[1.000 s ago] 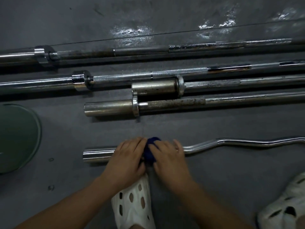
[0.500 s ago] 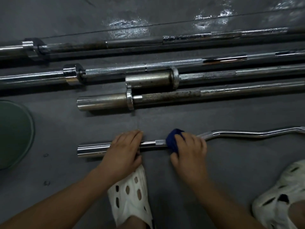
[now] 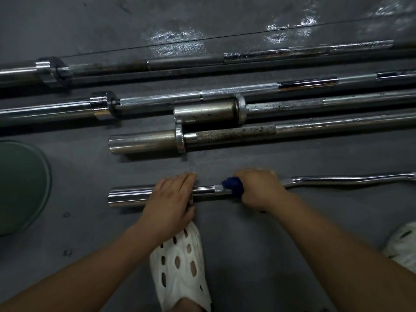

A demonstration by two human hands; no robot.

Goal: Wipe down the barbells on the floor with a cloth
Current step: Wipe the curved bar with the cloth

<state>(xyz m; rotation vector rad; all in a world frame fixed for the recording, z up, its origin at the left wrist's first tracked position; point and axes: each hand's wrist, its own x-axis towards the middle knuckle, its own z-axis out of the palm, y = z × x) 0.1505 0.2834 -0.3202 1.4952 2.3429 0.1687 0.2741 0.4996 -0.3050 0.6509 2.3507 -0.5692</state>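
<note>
A chrome curl bar (image 3: 337,179) with a wavy shaft lies on the dark floor nearest me, its sleeve end pointing left. My left hand (image 3: 173,197) rests over the sleeve with fingers laid across it. My right hand (image 3: 258,190) grips a dark blue cloth (image 3: 234,188) wrapped round the bar's shaft just right of the collar. Several straight barbells lie in a row beyond: a rusty one (image 3: 225,134), a second short-sleeved one (image 3: 207,111), a knurled chrome one (image 3: 157,101) and a dark one (image 3: 180,64) at the back.
A green round weight plate (image 3: 20,185) lies at the left edge. My white perforated shoe (image 3: 180,264) stands just below the curl bar, and another white shoe (image 3: 403,244) shows at the right edge. Bare grey floor lies between the curl bar and the rusty barbell.
My right hand has slid the blue cloth to the right along the curl bar, away from my left hand, and now wraps round the shaft. My left hand stays on the sleeve.
</note>
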